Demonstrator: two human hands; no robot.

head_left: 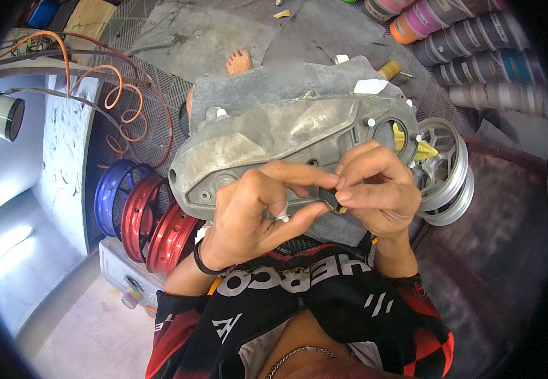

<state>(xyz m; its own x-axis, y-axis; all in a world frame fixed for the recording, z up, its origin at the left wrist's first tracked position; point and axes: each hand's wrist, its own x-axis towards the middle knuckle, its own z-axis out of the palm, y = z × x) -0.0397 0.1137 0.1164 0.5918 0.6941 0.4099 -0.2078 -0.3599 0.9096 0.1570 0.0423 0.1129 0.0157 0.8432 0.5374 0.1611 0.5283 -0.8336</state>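
Note:
My left hand (pixel 248 215) and my right hand (pixel 381 192) meet over the near side of a large grey metal engine cover. Between their fingertips is a small dark strip (pixel 329 199) with a yellowish edge; its exact kind is hard to make out. My right thumb and fingers pinch it, while my left thumb and index finger close in on its other side. A small white plug (pixel 283 216) shows at the curled fingers of my left hand. The engine cover (pixel 267 132) lies on a grey cloth, with white plugs (pixel 371 122) in several of its holes.
Blue, red and silver wheel rims (pixel 441 170) stand on both sides of the cover. Yellow masking paper (pixel 425 150) pokes out by its right end. An orange coiled hose (pixel 122 95) hangs at the left. Several paint tubs (pixel 463 31) line the far right. A bare foot (pixel 238 61) shows beyond the cloth.

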